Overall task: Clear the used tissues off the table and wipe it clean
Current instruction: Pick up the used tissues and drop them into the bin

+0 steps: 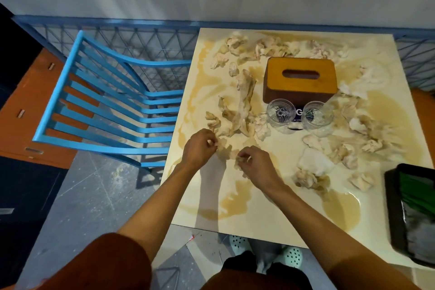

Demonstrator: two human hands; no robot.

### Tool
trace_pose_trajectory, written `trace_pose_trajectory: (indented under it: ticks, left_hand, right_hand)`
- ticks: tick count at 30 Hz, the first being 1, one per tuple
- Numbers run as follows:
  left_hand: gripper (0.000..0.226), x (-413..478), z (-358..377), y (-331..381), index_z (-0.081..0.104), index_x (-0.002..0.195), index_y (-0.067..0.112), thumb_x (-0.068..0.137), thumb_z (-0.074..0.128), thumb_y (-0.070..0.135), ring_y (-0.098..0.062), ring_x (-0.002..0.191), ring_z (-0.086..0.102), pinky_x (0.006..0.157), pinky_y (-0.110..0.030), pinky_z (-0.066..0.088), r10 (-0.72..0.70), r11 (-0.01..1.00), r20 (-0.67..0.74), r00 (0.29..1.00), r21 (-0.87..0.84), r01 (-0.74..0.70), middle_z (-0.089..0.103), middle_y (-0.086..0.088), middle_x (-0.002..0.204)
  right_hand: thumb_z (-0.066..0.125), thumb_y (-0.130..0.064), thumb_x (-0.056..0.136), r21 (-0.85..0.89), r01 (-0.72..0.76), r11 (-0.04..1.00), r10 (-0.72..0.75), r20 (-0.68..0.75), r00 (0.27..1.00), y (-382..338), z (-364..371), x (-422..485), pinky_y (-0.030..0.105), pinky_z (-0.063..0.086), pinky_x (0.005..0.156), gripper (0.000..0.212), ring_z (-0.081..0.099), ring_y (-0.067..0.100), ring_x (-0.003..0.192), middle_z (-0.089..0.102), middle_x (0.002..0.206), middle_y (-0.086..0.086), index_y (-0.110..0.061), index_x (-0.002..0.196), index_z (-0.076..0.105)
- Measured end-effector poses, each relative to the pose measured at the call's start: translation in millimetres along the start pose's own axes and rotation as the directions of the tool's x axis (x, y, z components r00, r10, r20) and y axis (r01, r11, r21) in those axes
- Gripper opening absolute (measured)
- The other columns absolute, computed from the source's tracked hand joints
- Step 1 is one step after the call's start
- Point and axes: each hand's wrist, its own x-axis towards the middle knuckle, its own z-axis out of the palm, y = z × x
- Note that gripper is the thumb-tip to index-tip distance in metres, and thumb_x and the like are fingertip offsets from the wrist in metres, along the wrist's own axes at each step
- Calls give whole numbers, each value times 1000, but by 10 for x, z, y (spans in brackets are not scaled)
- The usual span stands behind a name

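Several crumpled, stained tissues lie over the cream table [270,207], in a long heap [242,106] left of centre, along the far edge [266,46] and at the right [348,148]. Brown liquid stains [341,209] mark the tabletop. My left hand [200,147] pinches a soggy tissue [223,148] near the table's left side. Close beside it, my right hand [254,162] pinches another tissue scrap [240,160]. Both hands have curled fingers.
A wooden tissue box [301,77] stands at the middle back, with two clear glasses [280,112] [317,116] in front of it. A black tray [412,214] holding green material sits at the right edge. A blue slatted chair [106,106] stands left of the table.
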Motion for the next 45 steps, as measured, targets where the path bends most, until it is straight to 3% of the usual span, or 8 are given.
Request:
trace_pose_trajectory:
  ticks: [4,9,15,22,26,31,36,45]
  left_hand:
    - [14,266,33,92,74,89,13,80,64,12,-23,103,61,71,-31,51,42,987,92,995,153,-55,61,3,127]
    - [10,410,158,72,68,80,9,78,59,13,-30,81,62,58,-28,38,-9,975,173,985,219,-29,65,-7,88]
    - [14,415,187,30,69,79,9,80,56,12,-29,76,60,59,-33,47,7,990,137,991,138,-26,67,-10,79]
    - [25,122,27,95,68,102,14,78,69,5,-13,72,58,66,-26,51,18,999,-31,999,-43,-20,66,1,88]
    - [18,-209,28,354,72,90,13,77,72,1,-5,69,61,68,-14,50,8,965,-40,999,-263,-19,68,5,84]
    - [19,-544,157,863,67,79,16,79,67,-3,-15,73,65,63,-32,55,-16,882,20,1000,-471,24,66,7,88]
    - [23,-774,386,1455,66,76,16,76,66,-7,-9,67,63,60,-20,51,59,858,94,994,-513,-2,68,11,103]
    - [21,-1442,1235,2526,69,92,21,81,72,4,-12,65,63,60,-26,53,169,824,313,935,-565,40,70,7,84]
  right_hand:
    - [67,-3,80,34,-81,996,82,-53,995,92,-91,-47,21,44,59,24,55,7,62,59,78,-6,-17,99,66]
    - [70,-4,82,23,-122,992,124,-58,991,196,-129,-109,33,51,66,31,57,18,66,58,78,-1,-18,109,65]
    - [69,-1,83,30,-61,998,63,-95,993,240,-161,-174,2,37,67,21,54,5,71,62,89,1,-6,103,71]
    - [74,-8,82,79,-39,996,52,-168,984,255,-312,-244,5,39,65,10,54,5,68,61,83,-1,-6,91,72]
    - [74,-8,81,192,-61,980,101,-203,974,316,-451,-383,13,45,65,7,62,16,71,65,80,0,-9,88,72]
    - [73,-7,81,288,-85,954,156,-232,960,491,-669,-661,28,52,67,7,65,23,74,67,83,5,-11,87,71]
    - [74,-8,81,309,-64,949,166,-315,934,697,-941,-1123,33,53,64,7,66,15,64,65,84,0,-12,86,70]
    - [73,3,79,495,-141,858,334,-326,884,1440,-1557,-2388,15,47,57,26,58,1,56,65,64,-11,-22,78,67]
